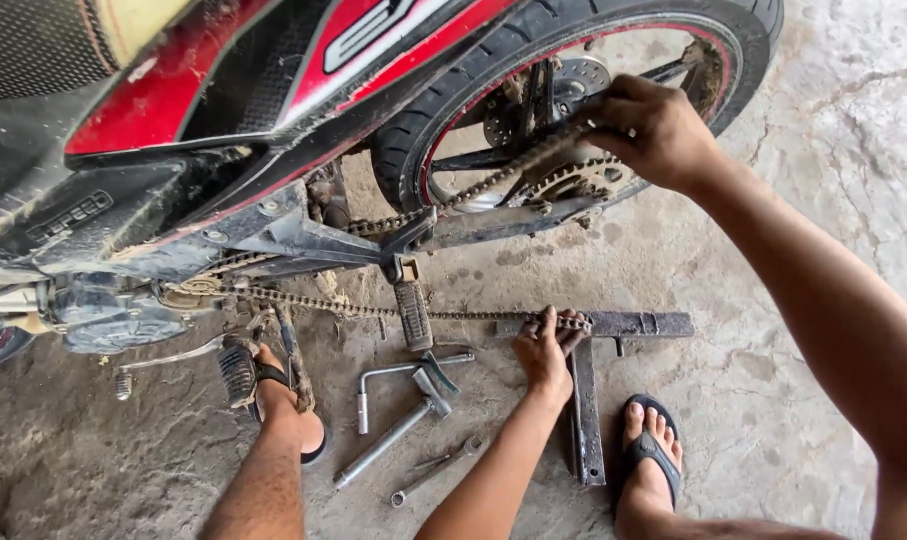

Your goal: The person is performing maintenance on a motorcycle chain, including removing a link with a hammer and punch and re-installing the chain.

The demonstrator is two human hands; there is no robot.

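A red and black motorcycle [273, 90] stands over a concrete floor with its rear wheel [443, 110] at the top centre. A dirty drive chain [323, 303] runs from the front sprocket towards the rear sprocket [573, 182]. My right hand [653, 125] reaches in from the right and grips the chain on top of the rear sprocket. My left hand [545, 350] pinches the loose lower end of the chain, just above a dark metal T-shaped bar [638, 324] on the floor.
An L-shaped socket wrench [371, 385], a hammer [398, 435] and a spanner [431, 472] lie on the floor between my feet. My left foot [283, 400] rests by the footpeg [236, 372]; my right foot [651, 450] is beside the bar. The floor at right is cracked concrete.
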